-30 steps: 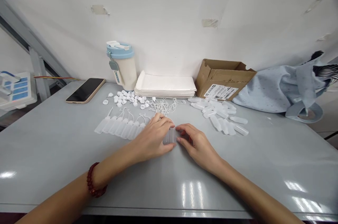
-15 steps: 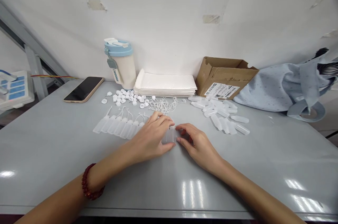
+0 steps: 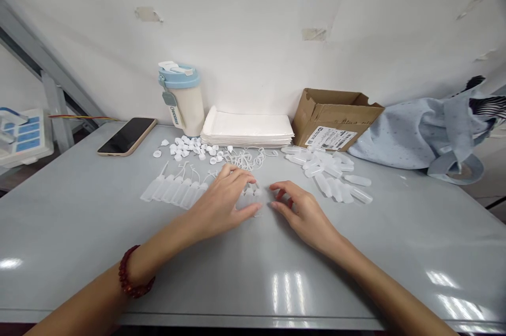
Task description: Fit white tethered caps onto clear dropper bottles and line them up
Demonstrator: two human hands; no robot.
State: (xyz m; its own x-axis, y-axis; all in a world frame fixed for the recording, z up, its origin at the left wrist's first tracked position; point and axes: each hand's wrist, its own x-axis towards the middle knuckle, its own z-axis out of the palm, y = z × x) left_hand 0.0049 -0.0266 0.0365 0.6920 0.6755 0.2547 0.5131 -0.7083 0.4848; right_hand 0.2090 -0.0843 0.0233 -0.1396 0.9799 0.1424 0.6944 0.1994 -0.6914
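- On the grey table [image 3: 190, 288] we note a row of translucent tubes [image 3: 171, 189], its right end beneath the left hand [image 3: 225, 200].
- Left hand: spread wide (contact, we cannot tell).
- Right hand [image 3: 302, 212]: fingers parted, nothing held, near the row's end.

Print in View, Nothing Legible for Certain

Can make out dark lettering running lengthwise down the narrow pale strip [image 3: 176, 117] on the side of the cream cylindrical tumbler with a light-blue lid [image 3: 192, 108]; cannot spell out the word with certainty. On the open brown cardboard box [image 3: 304, 120], can see a white rectangular paper label [image 3: 331, 137] crowded with fine black print and a small dark mark near its upper left; too small to read. Above that label, can spot faint dark characters across the cardboard, likewise undecipherable.
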